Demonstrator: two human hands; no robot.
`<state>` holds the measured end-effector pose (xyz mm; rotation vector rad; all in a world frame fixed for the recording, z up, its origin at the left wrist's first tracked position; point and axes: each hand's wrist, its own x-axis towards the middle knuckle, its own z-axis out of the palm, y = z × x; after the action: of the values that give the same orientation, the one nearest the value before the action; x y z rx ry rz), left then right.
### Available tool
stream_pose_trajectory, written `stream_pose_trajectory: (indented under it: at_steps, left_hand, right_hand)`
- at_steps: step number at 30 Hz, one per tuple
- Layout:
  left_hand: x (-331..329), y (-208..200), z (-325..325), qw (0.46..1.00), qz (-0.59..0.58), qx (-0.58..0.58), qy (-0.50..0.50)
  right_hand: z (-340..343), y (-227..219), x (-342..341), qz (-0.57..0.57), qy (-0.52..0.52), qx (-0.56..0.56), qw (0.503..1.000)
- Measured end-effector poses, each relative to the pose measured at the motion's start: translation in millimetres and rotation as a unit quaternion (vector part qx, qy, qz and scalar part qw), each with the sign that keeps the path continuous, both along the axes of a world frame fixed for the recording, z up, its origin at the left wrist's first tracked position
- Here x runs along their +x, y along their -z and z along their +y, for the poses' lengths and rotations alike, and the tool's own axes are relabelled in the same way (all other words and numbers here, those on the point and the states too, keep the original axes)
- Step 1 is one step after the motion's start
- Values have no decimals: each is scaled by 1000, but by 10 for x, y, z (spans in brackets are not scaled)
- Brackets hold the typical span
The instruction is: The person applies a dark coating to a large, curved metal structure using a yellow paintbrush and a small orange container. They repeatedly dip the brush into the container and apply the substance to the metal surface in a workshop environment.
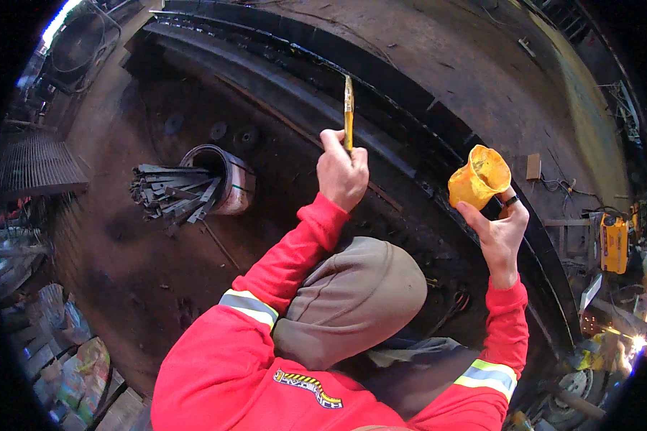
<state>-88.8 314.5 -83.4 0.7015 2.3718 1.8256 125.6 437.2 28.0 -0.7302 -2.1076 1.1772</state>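
My left hand (pixel 343 172) is closed around a narrow yellow paintbrush (pixel 349 111), seen edge-on, its tip pointing up and away from me over the long dark steel beam (pixel 410 144). Whether the tip touches the metal I cannot tell. To the right, my right hand (pixel 502 233) grips a crumpled yellow paint cup (pixel 474 185) from below and the side. The cup's mouth tilts up and to the right, and its inside looks stained yellow and brown. A dark ring is on one finger of that hand. My bent knee (pixel 359 294) rises between my arms.
A white bucket (pixel 239 188) lies tipped on the dirty floor at left, metal strips (pixel 176 190) spilling from its mouth. Round discs (pixel 246 136) lie beyond it. A yellow machine (pixel 614 244) stands at right, with bright sparks (pixel 636 343) below it. Sheets and scraps (pixel 79 373) lie lower left.
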Motion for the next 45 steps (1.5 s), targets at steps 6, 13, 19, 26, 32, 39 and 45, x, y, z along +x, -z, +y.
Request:
stream_pose_trajectory:
  at_steps: [6, 13, 19, 26, 32, 39, 45]
  left_hand:
    - [-419, -5, 159, 993, -72, 76, -55]
    - [-332, 79, -46, 970, -198, 140, -15]
    - [-647, -41, 272, 976, -183, 91, -71]
    - [-107, -190, -50, 984, -153, 85, 44]
    - [-591, 49, 131, 975, -165, 140, -47]
    - [-218, -41, -142, 988, -115, 86, 63]
    - [-1132, 74, -12, 965, -172, 175, -87]
  right_hand:
    - [22, 35, 27, -14, 7, 3, 1000]
    - [19, 8, 21, -4, 6, -6, 1000]
    - [-21, 10, -14, 4, -2, -3, 1000]
    - [15, 7, 18, 0, 4, 4, 1000]
    - [-11, -11, -12, 0, -5, -7, 1000]
    - [6, -20, 10, -3, 0, 6, 1000]
    - [0, -22, 15, -7, -1, 11, 1000]
